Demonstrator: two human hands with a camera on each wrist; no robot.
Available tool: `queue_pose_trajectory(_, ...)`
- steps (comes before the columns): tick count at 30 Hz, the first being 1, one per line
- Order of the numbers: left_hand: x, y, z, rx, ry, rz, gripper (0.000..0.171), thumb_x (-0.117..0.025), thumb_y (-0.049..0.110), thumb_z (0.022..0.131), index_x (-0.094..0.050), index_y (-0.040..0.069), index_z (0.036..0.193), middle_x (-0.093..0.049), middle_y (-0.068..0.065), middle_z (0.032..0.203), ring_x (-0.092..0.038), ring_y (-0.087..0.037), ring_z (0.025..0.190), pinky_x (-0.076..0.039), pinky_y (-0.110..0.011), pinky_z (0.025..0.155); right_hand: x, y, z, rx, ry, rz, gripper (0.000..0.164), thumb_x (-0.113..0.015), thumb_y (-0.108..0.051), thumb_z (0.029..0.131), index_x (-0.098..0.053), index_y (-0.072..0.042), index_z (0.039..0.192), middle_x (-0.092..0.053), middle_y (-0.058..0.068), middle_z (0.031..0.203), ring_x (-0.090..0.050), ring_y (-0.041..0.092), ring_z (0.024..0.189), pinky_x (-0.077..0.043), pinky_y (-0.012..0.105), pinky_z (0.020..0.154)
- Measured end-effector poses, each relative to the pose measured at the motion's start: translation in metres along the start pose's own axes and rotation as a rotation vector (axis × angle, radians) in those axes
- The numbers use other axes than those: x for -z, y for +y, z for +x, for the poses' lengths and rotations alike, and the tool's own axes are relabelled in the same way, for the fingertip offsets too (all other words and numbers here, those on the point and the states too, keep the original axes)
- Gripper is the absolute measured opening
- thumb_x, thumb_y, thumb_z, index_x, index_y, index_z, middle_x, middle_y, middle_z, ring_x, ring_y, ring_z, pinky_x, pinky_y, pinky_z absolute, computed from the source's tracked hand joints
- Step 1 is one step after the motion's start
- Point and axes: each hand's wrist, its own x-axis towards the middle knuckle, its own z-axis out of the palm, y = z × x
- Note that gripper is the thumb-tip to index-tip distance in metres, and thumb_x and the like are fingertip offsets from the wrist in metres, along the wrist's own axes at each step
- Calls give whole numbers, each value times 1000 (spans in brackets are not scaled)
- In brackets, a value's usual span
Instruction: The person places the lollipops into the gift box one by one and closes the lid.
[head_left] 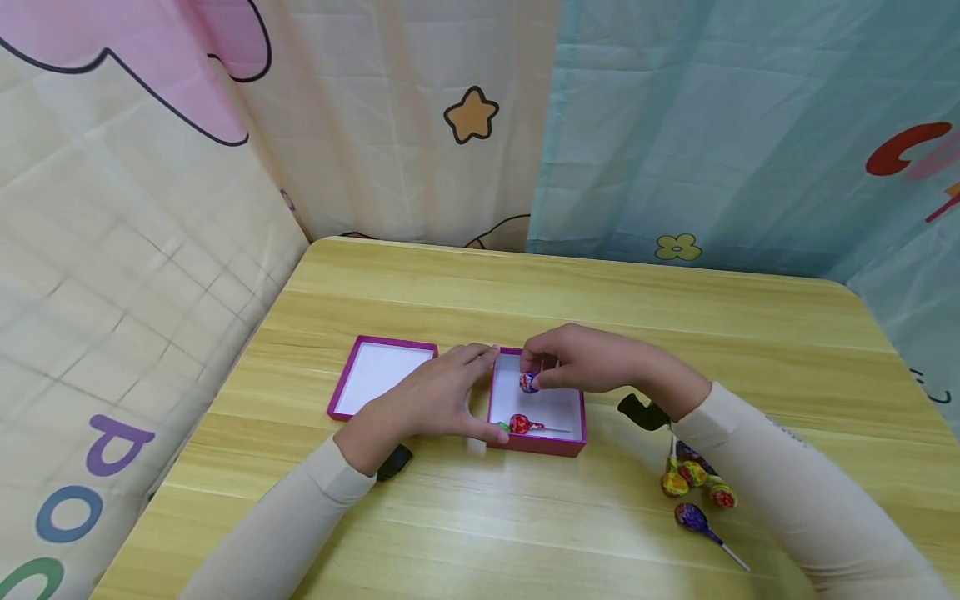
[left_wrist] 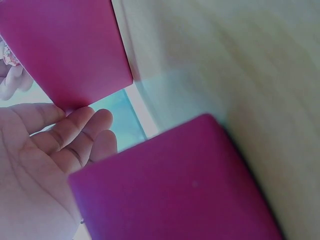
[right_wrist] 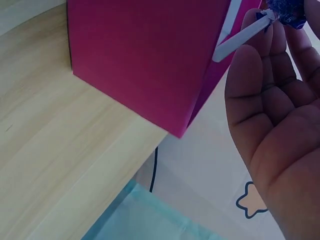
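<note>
A magenta open box (head_left: 576, 406) with a white inside stands on the table. My left hand (head_left: 442, 392) holds it at its left side, thumb by the near corner and fingers by the far one. The left wrist view shows fingertips touching the box (left_wrist: 75, 55). My right hand (head_left: 588, 358) pinches a blue-purple wrapped lollipop (head_left: 528, 382) over the box's inside. Its white stick (right_wrist: 242, 37) shows in the right wrist view, beside the box's rim. A red lollipop (head_left: 520, 423) lies along the near wall inside, with a green one (head_left: 502, 427) partly hidden by my left thumb.
The shallow magenta lid (head_left: 347, 379), white inside, lies left of the box, partly behind my left hand. Several yellow and red lollipops (head_left: 675, 482) lie under my right forearm, with a purple lollipop (head_left: 692, 517) nearer. Printed curtains (head_left: 405, 150) stand behind the wooden table (head_left: 540, 525).
</note>
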Motion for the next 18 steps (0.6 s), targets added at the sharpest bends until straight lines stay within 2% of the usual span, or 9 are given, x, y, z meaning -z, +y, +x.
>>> queue_pose_trajectory(18, 4, 3, -1, -8, -4, -1, 126, -54, 93, 65, -31, 10, 156, -36, -4, 157, -33, -19, 142, -35, -40, 111, -16, -3, 14, -23, 2, -20, 5, -69, -16, 95, -65, -18, 97, -62, -8, 87, -57, 13, 81, -50, 30, 73)
